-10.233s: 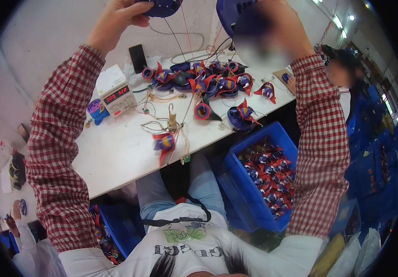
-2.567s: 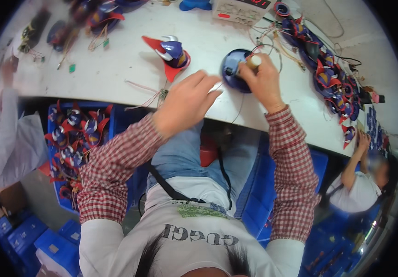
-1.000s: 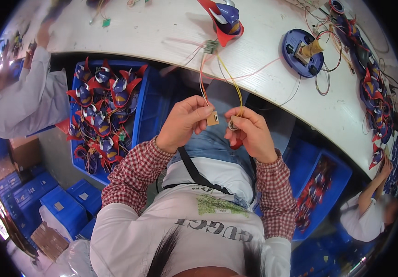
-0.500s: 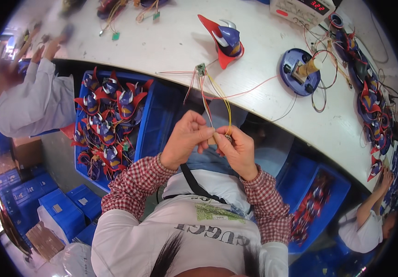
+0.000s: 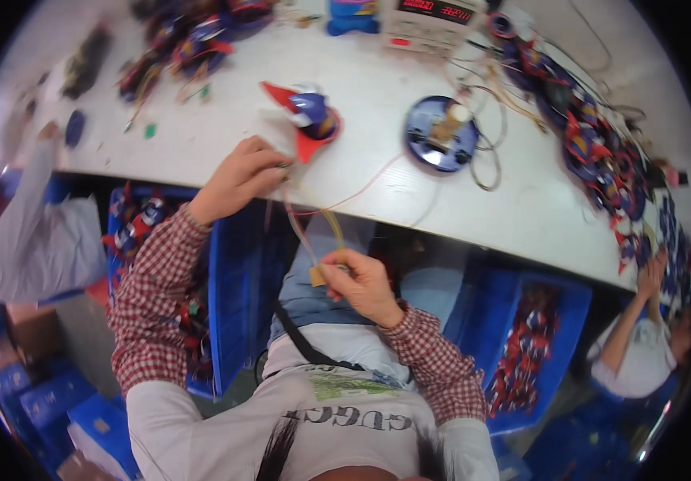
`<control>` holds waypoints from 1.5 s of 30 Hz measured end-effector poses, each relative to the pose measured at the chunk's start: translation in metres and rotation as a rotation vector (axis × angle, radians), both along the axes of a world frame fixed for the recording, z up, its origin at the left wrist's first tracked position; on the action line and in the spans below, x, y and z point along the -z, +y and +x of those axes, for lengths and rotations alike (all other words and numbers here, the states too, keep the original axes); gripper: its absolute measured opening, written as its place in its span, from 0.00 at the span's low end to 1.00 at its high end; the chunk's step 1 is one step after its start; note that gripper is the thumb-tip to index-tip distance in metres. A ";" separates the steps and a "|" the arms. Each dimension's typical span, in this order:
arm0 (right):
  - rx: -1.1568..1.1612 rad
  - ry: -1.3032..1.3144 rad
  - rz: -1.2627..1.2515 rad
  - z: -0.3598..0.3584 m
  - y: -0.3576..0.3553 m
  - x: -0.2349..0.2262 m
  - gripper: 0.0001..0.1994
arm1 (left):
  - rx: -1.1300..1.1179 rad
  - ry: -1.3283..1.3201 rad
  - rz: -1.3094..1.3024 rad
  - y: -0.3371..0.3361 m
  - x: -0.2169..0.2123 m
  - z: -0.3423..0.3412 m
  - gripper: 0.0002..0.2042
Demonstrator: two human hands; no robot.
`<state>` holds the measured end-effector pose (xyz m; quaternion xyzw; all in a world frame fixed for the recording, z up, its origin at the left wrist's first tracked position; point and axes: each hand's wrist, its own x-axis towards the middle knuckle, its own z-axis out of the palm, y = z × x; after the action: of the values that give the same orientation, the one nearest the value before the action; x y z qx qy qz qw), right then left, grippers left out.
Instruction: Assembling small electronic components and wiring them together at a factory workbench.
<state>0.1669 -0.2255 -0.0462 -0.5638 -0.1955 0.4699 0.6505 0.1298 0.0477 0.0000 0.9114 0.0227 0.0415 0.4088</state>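
Observation:
My left hand (image 5: 239, 178) reaches to the table's near edge. Its fingers pinch the small circuit board (image 5: 284, 165), which is blurred and mostly covered by the fingertips. Red, white and yellow wires (image 5: 297, 223) hang from the board down to my right hand (image 5: 364, 286). That hand is closed on a small tan block (image 5: 317, 276) in front of my lap, where the wires end. Just beyond my left fingertips, a blue and red horned toy head (image 5: 313, 114) rests on the table. A thin red wire (image 5: 361, 186) runs rightward along the tabletop.
A round blue base (image 5: 441, 135) with a tan cylinder sits on the white table (image 5: 377, 76), near a power supply (image 5: 425, 26). Toy heads (image 5: 594, 152) line the right side. Blue crates (image 5: 233, 297) flank me below. Two other people work at left and right.
My left hand has left the tan block and moved forward and left to the circuit board. My right hand keeps the block. The whole view has shifted.

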 end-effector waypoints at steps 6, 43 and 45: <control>-0.014 0.046 0.014 0.000 0.006 0.011 0.07 | -0.159 0.047 -0.176 -0.002 -0.003 -0.001 0.06; 0.075 0.182 0.021 0.010 0.029 0.006 0.07 | -0.755 -0.128 -0.758 -0.131 0.034 -0.078 0.11; 0.067 0.158 0.015 0.009 0.030 0.003 0.07 | -0.780 -0.301 -0.409 -0.112 0.031 -0.068 0.13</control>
<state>0.1763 -0.1956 -0.0493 -0.5262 -0.1284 0.4895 0.6834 0.0614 -0.0647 -0.0306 0.7192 0.3118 0.3186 0.5329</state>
